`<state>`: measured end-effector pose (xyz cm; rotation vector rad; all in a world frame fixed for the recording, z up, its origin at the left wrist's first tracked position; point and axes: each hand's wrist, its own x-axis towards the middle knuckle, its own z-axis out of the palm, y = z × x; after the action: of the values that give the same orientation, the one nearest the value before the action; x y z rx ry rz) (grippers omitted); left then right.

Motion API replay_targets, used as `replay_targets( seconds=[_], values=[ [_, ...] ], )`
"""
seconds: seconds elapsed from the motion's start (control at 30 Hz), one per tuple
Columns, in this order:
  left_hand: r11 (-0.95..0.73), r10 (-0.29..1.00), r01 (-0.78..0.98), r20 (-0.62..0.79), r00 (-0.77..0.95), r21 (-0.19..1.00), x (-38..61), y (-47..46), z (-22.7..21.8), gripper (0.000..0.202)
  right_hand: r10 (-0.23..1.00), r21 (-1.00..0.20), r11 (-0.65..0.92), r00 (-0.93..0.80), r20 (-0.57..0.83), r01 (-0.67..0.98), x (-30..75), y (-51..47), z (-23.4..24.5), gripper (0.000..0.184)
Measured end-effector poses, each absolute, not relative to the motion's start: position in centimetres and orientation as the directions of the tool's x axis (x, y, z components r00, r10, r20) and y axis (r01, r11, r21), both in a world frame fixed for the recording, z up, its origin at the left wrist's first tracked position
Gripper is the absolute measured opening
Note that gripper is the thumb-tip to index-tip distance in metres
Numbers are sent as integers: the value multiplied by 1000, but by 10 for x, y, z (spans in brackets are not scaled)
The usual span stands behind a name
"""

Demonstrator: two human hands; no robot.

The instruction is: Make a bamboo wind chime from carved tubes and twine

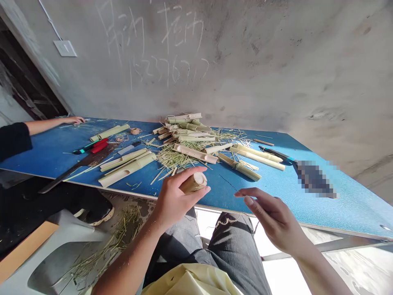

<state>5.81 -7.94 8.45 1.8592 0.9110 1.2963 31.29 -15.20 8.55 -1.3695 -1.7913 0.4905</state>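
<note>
My left hand (178,196) is wrapped round a short bamboo piece (195,183), its pale round end turned up towards the right. To its right, my right hand (273,215) pinches a thin strand of twine (227,182) between thumb and fingers. One end of the strand sticks out towards the upper left, and a frayed, curly length hangs over my lap. Just beyond my hands, split bamboo pieces (196,153) lie on straw (170,157). Several more bamboo halves (127,169) rest left of the heap, others (258,157) to the right.
The blue table (310,209) runs along a grey wall (264,69). A dark blade with a black-and-teal handle (278,153) lies right, its blade partly blurred out. Red-handled tools (100,146) and a long knife (63,175) lie left. A co-worker's arm (47,124) reaches across the far left.
</note>
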Motion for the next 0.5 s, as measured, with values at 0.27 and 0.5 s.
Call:
replay_targets(
  seconds=[0.27, 0.5],
  values=[
    [-81, 939, -549, 248, 238, 832, 47, -51, 96, 31, 920, -750, 331, -21, 390, 573, 315, -150, 80, 47],
    [128, 987, -861, 24, 160, 492, 44, -22, 104, 13, 922, -762, 275, 63, 381, 587, 321, -152, 62, 45]
  ],
)
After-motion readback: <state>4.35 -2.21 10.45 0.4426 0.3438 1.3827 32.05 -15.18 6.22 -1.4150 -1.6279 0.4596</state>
